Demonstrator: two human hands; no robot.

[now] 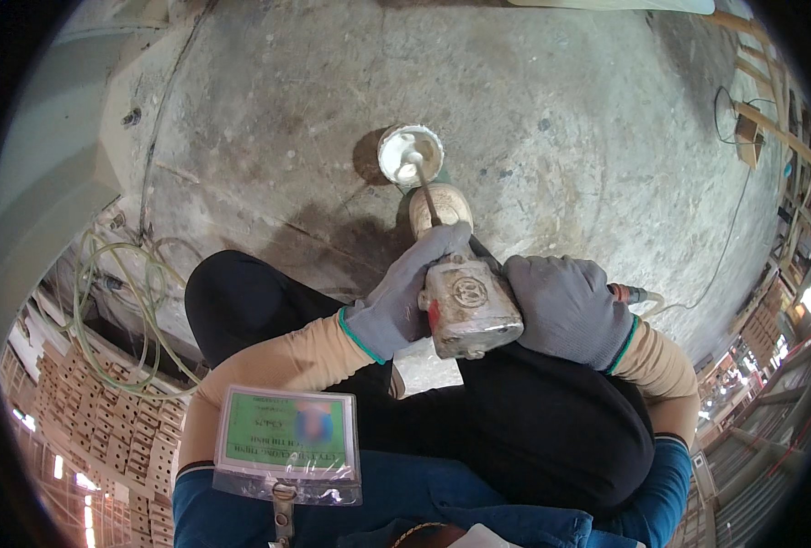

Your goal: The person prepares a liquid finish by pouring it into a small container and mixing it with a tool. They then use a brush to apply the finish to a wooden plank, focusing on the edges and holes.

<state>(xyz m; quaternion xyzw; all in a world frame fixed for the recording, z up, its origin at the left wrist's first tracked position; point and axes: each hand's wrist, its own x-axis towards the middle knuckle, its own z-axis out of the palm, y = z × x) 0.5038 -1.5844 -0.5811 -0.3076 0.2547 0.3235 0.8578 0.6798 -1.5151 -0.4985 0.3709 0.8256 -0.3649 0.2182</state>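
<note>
The person's gloved left hand (405,297) is wrapping round the left and front side of a worn, paint-smeared power tool (476,315), its fingers curling firmly over the casing near the point where a slim metal rod (427,196) is emerging. The gloved right hand (562,309) is closing round the tool's right side with knuckles facing up; its fingers are bending tightly inward, though the part that they are holding is hidden under the glove. The tool is hanging between the knees in front of the body, its round embossed emblem facing up, and a reddish hose coupling (628,293) is jutting out beyond the right hand. The rod is pointing away from the person and reaching into a small round tub (439,146), whose inside is carrying a thick white coating. The tub is standing on the stained concrete floor (597,128). A rounded cream-coloured piece (442,203) is sitting beneath the rod, just beyond the left hand; whether it belongs to the tool, I cannot tell. The person is crouching in black trousers (551,434), and a clear-sleeved green badge (286,438) is dangling over the left forearm. Pale hose loops (78,306) are lying at the left.
</note>
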